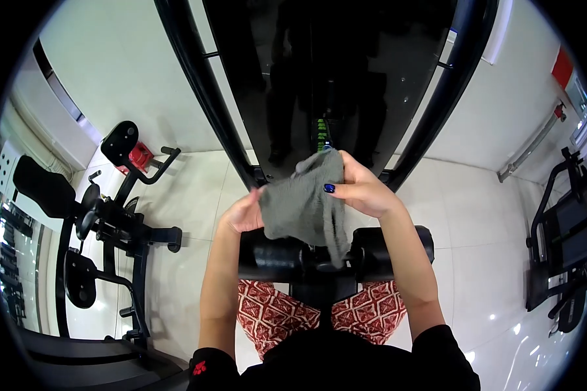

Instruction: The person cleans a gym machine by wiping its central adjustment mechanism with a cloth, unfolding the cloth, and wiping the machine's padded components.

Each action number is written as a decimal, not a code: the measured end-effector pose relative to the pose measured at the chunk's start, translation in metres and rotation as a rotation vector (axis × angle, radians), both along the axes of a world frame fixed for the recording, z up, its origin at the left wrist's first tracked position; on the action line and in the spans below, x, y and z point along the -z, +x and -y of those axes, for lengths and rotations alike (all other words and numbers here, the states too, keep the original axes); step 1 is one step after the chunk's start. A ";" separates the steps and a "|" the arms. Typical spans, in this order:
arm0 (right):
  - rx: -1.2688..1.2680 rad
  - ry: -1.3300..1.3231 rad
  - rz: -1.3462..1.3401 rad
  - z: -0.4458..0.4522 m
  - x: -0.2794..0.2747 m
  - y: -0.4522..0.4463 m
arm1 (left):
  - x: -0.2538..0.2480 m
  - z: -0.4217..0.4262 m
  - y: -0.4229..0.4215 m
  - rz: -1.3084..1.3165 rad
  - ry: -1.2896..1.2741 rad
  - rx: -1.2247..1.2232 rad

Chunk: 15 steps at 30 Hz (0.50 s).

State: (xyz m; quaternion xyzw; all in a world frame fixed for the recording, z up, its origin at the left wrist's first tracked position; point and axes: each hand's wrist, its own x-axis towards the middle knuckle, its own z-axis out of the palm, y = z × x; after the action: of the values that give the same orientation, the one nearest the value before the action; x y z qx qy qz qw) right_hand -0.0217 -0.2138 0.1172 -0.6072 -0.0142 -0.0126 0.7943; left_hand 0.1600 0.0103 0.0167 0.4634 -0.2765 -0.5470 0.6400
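A grey cloth (297, 205) hangs between my two hands, above the black padded rollers (391, 251) of a gym machine. My right hand (365, 188) pinches its upper right edge, with the thumb on top and the fingers behind it. At the cloth's left edge is my left hand (244, 212), its fingers mostly hidden behind the fabric. One corner of the cloth droops toward the bar between the rollers. Behind it stands the machine's dark, glossy panel (261, 85), where a strip of green marks (321, 133) shows.
Black frame posts (202, 85) rise on both sides of the panel. To the left stands another exercise machine (114, 221) with a red stool (137, 158) behind it. More black equipment (564, 234) is at the right, near a wall pipe (531, 144). The floor is pale tile (182, 280).
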 end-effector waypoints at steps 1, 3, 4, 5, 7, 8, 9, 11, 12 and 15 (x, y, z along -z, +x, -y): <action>-0.039 0.108 0.068 0.002 0.004 -0.001 | 0.031 0.002 0.021 -0.238 -0.258 0.047; -0.089 0.299 0.191 0.000 0.011 0.001 | 0.028 0.023 0.001 -0.494 -0.376 -0.102; -0.087 0.300 0.190 -0.002 0.013 0.003 | 0.025 0.036 -0.013 -0.750 -0.489 -0.256; -0.058 0.408 0.211 -0.005 0.017 0.005 | 0.025 0.046 -0.029 -0.653 -0.235 -0.359; -0.009 0.524 0.240 -0.003 0.025 0.009 | 0.052 0.058 -0.037 -0.622 -0.109 -0.357; -0.005 0.520 0.243 0.001 0.028 0.010 | 0.053 0.059 -0.040 -0.638 -0.122 -0.309; 0.066 0.486 0.205 0.006 0.029 0.008 | 0.053 0.058 -0.036 -0.641 -0.121 -0.300; 0.140 0.456 0.150 0.016 0.029 0.002 | 0.027 0.044 -0.032 -0.578 -0.457 -0.019; 0.140 0.454 0.143 0.018 0.031 -0.002 | 0.008 0.038 -0.034 -0.598 -0.459 -0.057; 0.276 0.391 0.054 0.017 0.033 -0.006 | 0.000 0.024 -0.020 -0.567 -0.509 -0.021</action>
State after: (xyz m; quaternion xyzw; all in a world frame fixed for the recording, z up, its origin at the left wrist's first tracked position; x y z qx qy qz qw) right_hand -0.0274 -0.2313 0.0839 -0.4377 0.0505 -0.1397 0.8868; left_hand 0.1403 -0.0138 0.0171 0.1225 -0.2106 -0.5605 0.7915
